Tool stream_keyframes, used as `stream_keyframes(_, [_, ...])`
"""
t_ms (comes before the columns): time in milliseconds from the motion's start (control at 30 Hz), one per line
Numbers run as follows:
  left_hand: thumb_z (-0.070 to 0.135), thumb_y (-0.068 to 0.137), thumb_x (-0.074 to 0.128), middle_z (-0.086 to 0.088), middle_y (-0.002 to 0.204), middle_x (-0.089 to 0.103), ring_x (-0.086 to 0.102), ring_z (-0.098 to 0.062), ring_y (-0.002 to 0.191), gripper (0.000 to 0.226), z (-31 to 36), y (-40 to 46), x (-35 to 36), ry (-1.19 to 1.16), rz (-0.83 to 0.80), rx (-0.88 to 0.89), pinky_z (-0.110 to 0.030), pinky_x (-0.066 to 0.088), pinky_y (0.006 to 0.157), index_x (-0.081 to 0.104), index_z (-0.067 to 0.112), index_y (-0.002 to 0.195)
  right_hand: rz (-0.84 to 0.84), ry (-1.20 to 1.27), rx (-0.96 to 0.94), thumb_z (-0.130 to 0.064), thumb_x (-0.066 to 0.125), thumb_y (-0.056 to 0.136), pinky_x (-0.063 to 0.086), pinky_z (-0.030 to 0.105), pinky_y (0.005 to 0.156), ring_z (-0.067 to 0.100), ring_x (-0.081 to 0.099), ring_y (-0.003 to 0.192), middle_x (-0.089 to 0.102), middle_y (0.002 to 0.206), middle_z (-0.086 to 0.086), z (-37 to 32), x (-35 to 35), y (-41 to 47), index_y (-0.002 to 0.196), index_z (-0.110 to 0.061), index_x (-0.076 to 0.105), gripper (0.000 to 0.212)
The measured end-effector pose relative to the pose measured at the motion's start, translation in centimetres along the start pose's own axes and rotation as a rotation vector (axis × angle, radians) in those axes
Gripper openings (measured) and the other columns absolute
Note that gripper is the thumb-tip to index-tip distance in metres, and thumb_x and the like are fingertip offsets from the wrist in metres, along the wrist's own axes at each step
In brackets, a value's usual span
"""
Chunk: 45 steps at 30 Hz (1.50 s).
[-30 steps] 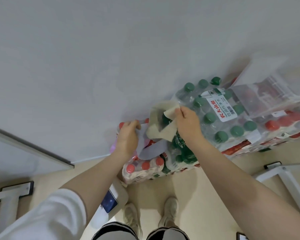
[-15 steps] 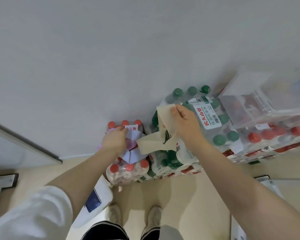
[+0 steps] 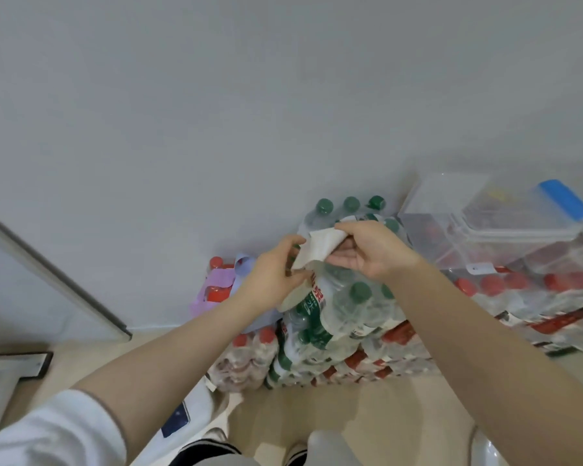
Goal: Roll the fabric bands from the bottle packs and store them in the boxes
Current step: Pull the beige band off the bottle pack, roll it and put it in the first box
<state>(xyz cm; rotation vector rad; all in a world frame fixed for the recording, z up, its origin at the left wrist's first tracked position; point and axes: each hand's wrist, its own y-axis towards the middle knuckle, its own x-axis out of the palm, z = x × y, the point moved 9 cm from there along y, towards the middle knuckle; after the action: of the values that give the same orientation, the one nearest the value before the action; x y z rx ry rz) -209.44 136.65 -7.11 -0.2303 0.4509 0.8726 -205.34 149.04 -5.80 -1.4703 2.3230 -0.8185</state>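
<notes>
The bottle packs (image 3: 344,317) fill the lower centre and right of the frame, stacked on the floor against the wall. They look heavy and rigid as shrink-wrapped blocks, with slick film; they serve as a fixed base and are not to be lifted. At least three packs show: one green-capped at centre, one red-capped at lower left, and red-capped stock at right; the exact total cannot be told.

Two clear plastic boxes (image 3: 505,227) appear at the upper right, resting on the red-capped packs, one with a blue clip. They appear light and stiff.

The beige fabric band (image 3: 317,252) sits at frame centre, above the green-capped pack. It is soft, limp and light; grip is best taken at a free end, with tension kept while rolling. The left hand (image 3: 276,274) pinches its lower part; the right hand (image 3: 367,250) curls over and grips its upper edge.

A purple band (image 3: 221,280) and a bluish band (image 3: 244,265) lie on the red-capped pack at centre left. Bands counted: three.
</notes>
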Motion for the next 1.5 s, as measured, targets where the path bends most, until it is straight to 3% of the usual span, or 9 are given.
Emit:
stream_keyframes(167, [0.003,0.085,0.058,0.004,0.084,0.066,0.057,-0.007,0.068,0.023,1.9,0.0,-3.7,-0.173,0.226,0.006,-0.020,0.048,0.068,0.060,0.024,0.092,-0.088,-0.016,0.014,-0.007,0.050,0.093,0.054,0.023,0.046,0.019,0.068,0.052,0.063,0.080,0.018,0.6,-1.1,-0.8,0.101,0.004,0.056,0.015])
stream_keyframes(367, [-0.006,0.082,0.057,0.001,0.085,0.068,0.059,-0.010,0.065,0.034,6.6,0.1,-4.2,-0.139,0.014,0.116,-0.012,0.046,0.059,0.054,0.028,0.087,0.138,-0.747,-0.304,-0.025,0.049,0.092,0.049,0.029,0.055,0.018,0.056,0.051,0.060,0.068,0.009,-2.3,-2.9,-1.5,0.081,0.001,0.061,0.032])
stream_keyframes(600, [-0.008,0.076,0.057,0.003,0.085,0.059,0.063,-0.025,0.081,0.041,9.3,0.3,-4.6,0.118,0.105,0.225,-0.013,0.043,0.065,0.044,0.031,0.077,-0.095,-0.468,-0.562,-0.028,0.070,0.080,0.048,0.023,0.072,0.007,0.061,0.069,0.066,0.078,-0.001,-4.8,1.0,-3.0,0.081,-0.017,0.064,0.013])
stream_keyframes(767, [-0.017,0.079,0.044,-0.003,0.102,0.060,0.063,-0.008,0.088,0.051,7.8,-0.8,-3.5,-0.323,-0.174,0.105,-0.020,0.050,0.084,0.048,0.020,0.114,-0.132,-0.153,-0.521,-0.012,0.063,0.086,0.049,0.026,0.069,0.014,0.056,0.071,0.060,0.075,0.003,-4.9,0.1,-2.9,0.074,-0.012,0.057,0.013])
stream_keyframes(900, [0.007,0.091,0.051,-0.002,0.104,0.065,0.061,-0.010,0.093,0.027,6.9,-0.8,-3.7,-0.324,-0.045,-0.030,-0.026,0.048,0.091,0.054,0.011,0.118,-0.154,-0.041,-0.497,-0.012,0.058,0.090,0.055,0.029,0.068,0.015,0.059,0.071,0.060,0.076,0.001,-4.9,-0.3,-2.8,0.074,-0.015,0.053,0.016])
stream_keyframes(1133, [0.013,0.091,0.056,0.000,0.071,0.064,0.053,-0.010,0.053,0.014,4.2,-0.6,-0.6,-0.281,-0.041,-0.171,-0.018,0.037,0.041,0.061,0.009,0.103,-0.161,0.365,-0.514,-0.018,0.049,0.095,0.053,0.030,0.073,0.014,0.063,0.073,0.064,0.080,0.002,-6.8,-2.3,-2.7,0.088,-0.013,0.055,0.010])
stream_keyframes(1267, [0.007,0.092,0.051,-0.002,0.080,0.067,0.064,-0.012,0.066,0.012,4.9,0.5,-1.2,-0.613,0.143,-0.207,-0.026,0.054,0.062,0.060,0.012,0.099,-0.174,0.093,-0.420,-0.033,0.045,0.095,0.037,0.035,0.107,0.021,0.055,0.114,0.061,0.116,0.006,-3.9,-2.7,-1.9,0.118,-0.010,0.050,0.033])
stream_keyframes(1400, [0.007,0.096,0.044,-0.005,0.085,0.064,0.062,-0.015,0.071,0.013,5.5,1.2,-1.5,-0.903,0.235,-0.287,-0.022,0.056,0.057,0.056,0.009,0.102,-0.273,-0.249,-0.331,-0.051,0.052,0.086,0.038,0.038,0.105,0.022,0.059,0.110,0.067,0.111,0.002,1.2,-2.2,-1.6,0.106,-0.017,0.064,0.041])
stream_keyframes(1500, [0.007,0.097,0.042,-0.003,0.082,0.061,0.060,-0.011,0.064,0.013,4.9,1.1,-1.2,-1.014,0.307,-0.361,-0.020,0.054,0.054,0.053,0.013,0.092,-0.288,-0.371,-0.360,-0.027,0.064,0.085,0.047,0.028,0.095,0.016,0.062,0.100,0.068,0.105,0.001,2.6,-2.6,-1.9,0.104,-0.018,0.061,0.022])
